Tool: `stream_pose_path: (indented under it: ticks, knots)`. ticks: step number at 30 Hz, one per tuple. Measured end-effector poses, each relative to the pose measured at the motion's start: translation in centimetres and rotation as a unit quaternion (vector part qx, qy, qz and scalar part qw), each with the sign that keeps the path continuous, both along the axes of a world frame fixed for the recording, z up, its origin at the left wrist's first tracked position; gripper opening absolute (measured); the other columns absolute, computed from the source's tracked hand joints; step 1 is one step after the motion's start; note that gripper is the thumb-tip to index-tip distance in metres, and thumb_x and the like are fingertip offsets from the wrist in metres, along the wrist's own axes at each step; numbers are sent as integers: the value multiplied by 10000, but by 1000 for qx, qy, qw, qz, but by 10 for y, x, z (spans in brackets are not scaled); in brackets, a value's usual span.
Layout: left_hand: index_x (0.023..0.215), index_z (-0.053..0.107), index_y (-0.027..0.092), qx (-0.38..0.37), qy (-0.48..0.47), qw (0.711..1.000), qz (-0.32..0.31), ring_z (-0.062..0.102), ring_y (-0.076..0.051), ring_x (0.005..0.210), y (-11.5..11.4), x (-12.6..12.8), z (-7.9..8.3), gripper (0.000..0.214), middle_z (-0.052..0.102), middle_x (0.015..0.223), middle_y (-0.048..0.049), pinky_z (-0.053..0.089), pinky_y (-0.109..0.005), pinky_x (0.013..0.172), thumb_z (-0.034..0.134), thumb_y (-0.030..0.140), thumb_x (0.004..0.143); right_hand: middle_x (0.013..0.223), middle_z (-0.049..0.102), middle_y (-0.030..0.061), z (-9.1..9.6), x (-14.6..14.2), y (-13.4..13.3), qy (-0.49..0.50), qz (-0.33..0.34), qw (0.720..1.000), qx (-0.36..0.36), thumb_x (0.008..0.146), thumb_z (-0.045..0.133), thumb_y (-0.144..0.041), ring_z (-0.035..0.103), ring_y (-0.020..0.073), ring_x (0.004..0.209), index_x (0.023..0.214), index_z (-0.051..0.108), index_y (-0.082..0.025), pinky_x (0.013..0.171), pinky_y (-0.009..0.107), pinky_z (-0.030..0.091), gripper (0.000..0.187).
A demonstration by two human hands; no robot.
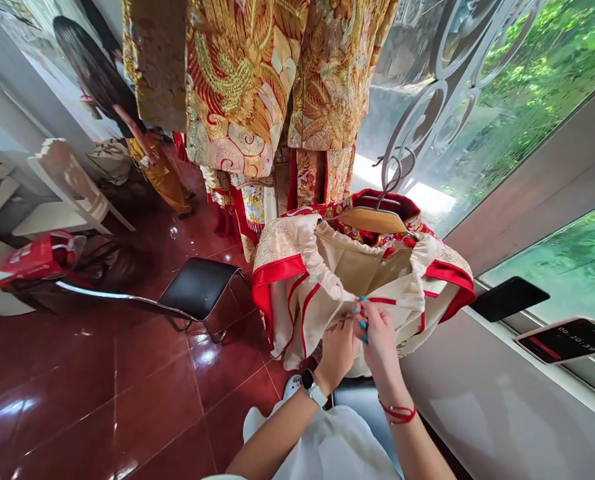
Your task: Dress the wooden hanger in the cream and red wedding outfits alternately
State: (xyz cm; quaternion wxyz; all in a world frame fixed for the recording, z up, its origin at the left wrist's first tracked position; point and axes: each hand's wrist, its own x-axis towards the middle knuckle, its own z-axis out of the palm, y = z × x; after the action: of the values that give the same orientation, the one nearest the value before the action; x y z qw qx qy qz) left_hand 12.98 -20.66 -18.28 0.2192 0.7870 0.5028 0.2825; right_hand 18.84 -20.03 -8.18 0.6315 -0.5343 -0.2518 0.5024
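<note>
A cream and red embroidered garment (302, 280) hangs on a wooden hanger (370, 219) in front of me, its lining showing. My left hand (338, 348), with a smartwatch on the wrist, pinches the garment's lower edge. My right hand (376, 333), with a red cord bracelet and blue nails, is closed on the same edge right beside it. The two hands touch at the fingertips.
Gold and red embroidered robes (247, 80) hang behind. A black chair (197, 288) stands at left on the red tiled floor. Two phones (567, 339) lie on the window sill at right. Another person (102, 80) stands far left near a white chair (72, 180) and a red bag (40, 257).
</note>
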Motion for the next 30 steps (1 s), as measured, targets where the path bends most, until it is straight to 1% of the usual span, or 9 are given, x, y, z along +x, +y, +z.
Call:
stream_pose_path:
  ticks: [4,7,14,16,20,22,24,25,30]
  knots:
    - [1127,663,172,-23,-16,999,32,704,-277,932,13,-3,24,327,733,1013,-140,541,-361,798,380,117,972,487,298,-101,42,-8,23,2,-4,998,64,725,682,-428,168,29,397,595,475,-206,365,197,143,331]
    - [1079,662,201,-29,-21,998,42,698,-253,908,17,-3,36,284,735,988,-121,530,-343,786,399,148,986,497,283,-104,54,-6,32,-28,-3,995,100,782,626,-428,181,40,390,617,455,-220,364,202,158,316]
    - [1104,644,190,-92,34,995,21,728,-265,817,7,2,14,234,749,958,-126,513,-340,686,440,205,989,501,313,-79,0,9,22,-104,1,994,16,746,649,-483,239,66,442,561,466,-216,400,226,206,373]
    - [1088,645,208,-84,12,996,4,732,-269,796,5,-8,19,186,749,955,-122,510,-343,656,515,247,960,519,382,-48,-4,11,9,-160,26,987,17,785,626,-527,316,90,479,560,502,-207,431,240,267,410]
    - [957,637,257,-25,-149,988,-1,679,-201,638,12,-56,66,103,705,751,-34,497,-311,576,552,244,901,581,480,-14,16,46,-21,-271,74,958,47,867,595,-548,416,139,537,706,645,-198,476,269,348,388]
    - [888,613,249,36,-206,976,67,627,-170,579,29,-88,103,90,651,675,1,481,-289,554,525,267,889,654,559,5,29,86,-24,-350,-51,932,79,845,636,-525,477,160,566,850,695,-205,494,276,397,325]
    - [865,580,233,115,-203,957,171,596,-161,580,56,-111,140,111,627,675,5,464,-278,577,512,319,884,845,662,51,38,135,-16,-441,-256,853,113,825,653,-507,575,188,684,1001,711,-209,601,302,487,350]
    - [886,574,227,137,-162,956,204,604,-171,601,72,-117,156,144,627,686,-1,450,-277,583,529,364,879,978,698,82,40,159,-9,-479,-274,827,109,814,661,-528,624,215,780,1102,710,-214,667,328,528,429]
    - [940,604,198,120,154,961,198,672,-283,769,135,-111,205,285,687,793,-91,401,-307,638,570,473,878,1093,760,103,38,231,16,-425,33,903,45,796,664,-674,718,288,965,1162,729,-216,756,353,610,590]
